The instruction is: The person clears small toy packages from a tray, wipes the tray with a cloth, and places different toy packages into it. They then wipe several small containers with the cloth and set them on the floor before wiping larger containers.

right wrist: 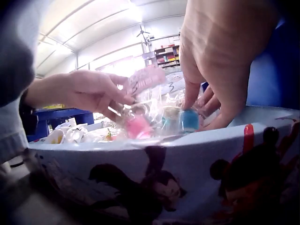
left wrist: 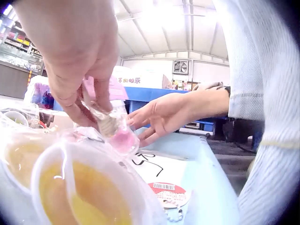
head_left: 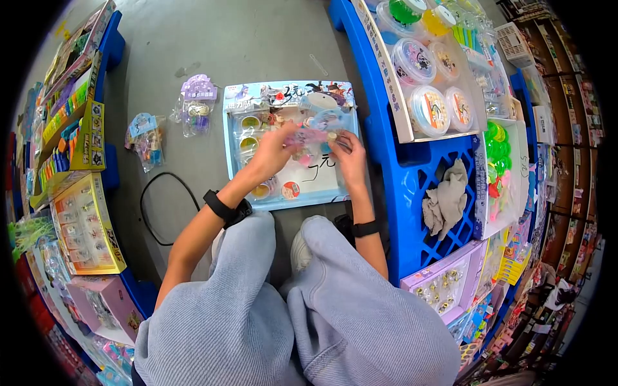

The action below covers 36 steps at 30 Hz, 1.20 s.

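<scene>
A light blue display box with printed edges lies on the floor between the shelves. Over its right half, the left hand pinches a clear packet with a pink card and a pink piece. The right hand reaches into the box's right side, its fingers curled round a clear packet with a blue piece. Cups of yellow content stand along the box's left side. Beneath the hands is a white sheet with black writing.
Two bagged items, one with a purple card and one with a blue card, lie on the floor left of the box. A black cord loop is nearby. A blue pallet with a grey cloth stands at right.
</scene>
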Each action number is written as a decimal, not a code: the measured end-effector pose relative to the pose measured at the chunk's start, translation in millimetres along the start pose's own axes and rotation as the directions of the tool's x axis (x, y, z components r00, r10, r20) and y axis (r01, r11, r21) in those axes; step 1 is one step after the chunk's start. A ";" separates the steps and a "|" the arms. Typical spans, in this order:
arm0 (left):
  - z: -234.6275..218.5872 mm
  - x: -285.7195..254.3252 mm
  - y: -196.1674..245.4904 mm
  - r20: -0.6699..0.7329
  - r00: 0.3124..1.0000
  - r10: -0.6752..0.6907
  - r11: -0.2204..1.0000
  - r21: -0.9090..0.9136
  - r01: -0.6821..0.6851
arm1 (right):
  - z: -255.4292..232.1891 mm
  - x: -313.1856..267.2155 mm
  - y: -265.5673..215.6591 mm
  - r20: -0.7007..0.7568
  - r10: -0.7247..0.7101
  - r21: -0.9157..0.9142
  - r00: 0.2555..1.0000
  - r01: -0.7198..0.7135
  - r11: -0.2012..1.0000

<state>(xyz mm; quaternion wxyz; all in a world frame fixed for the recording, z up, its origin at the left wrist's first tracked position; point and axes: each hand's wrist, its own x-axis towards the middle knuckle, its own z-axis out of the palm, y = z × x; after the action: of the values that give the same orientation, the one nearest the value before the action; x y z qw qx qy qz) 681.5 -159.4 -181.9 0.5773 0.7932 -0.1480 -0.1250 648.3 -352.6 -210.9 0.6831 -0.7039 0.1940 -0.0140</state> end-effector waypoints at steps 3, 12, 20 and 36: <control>2.7 0.7 7.9 0.137 0.986 0.093 0.996 -0.017 -0.091 | 1.3 9.7 1.3 0.066 0.010 -0.014 0.998 -0.009 1.000; 40.0 8.3 -11.2 -0.177 0.919 0.353 0.891 0.363 -0.272 | -3.0 7.1 6.5 0.138 0.159 0.121 0.978 -0.175 0.977; -47.4 -38.9 30.7 -0.334 0.933 0.134 0.926 0.377 0.002 | -2.2 -42.2 -37.8 -0.220 -0.394 -0.326 0.892 0.313 0.892; -217.7 -115.1 -93.5 -0.842 0.342 -0.418 0.723 -0.081 0.686 | 306.0 29.3 -9.8 0.184 0.062 -0.763 0.981 0.103 0.638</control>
<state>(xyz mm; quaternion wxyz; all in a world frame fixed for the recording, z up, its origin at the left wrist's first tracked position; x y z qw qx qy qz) 663.8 102.6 -202.0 0.3750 0.8317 0.4000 0.0879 764.9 -68.6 -228.9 0.3338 -0.9275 0.1064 0.1303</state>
